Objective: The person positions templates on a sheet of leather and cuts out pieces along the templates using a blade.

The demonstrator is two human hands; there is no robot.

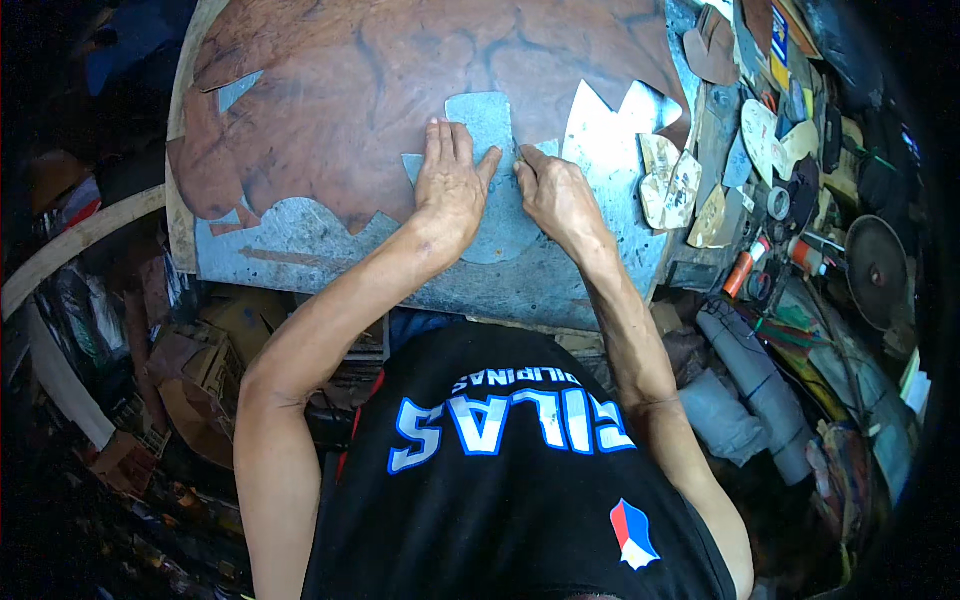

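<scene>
A large brown sheet of leather (300, 130) with dark vein-like marks and cut-out edges lies over a grey metal-topped table (290, 255). On the leather rests a grey pattern piece (478, 108), its wider lower part reaching toward the near table edge. My left hand (448, 185) presses flat on this piece, fingers stretched and thumb apart. Just right of the pattern's edge, my right hand (565, 198) is closed in a pinch, its index finger pointing down onto the leather. Whatever it grips is hidden by the fingers.
Cream pattern pieces (670, 185) lie right of the leather. Farther right are a tape roll (778, 204), an orange-and-white tube (742, 270) and a round dark metal disc (876, 272). Rolled grey material (755, 375) leans below the table's right side; cardboard boxes (205, 375) sit at lower left.
</scene>
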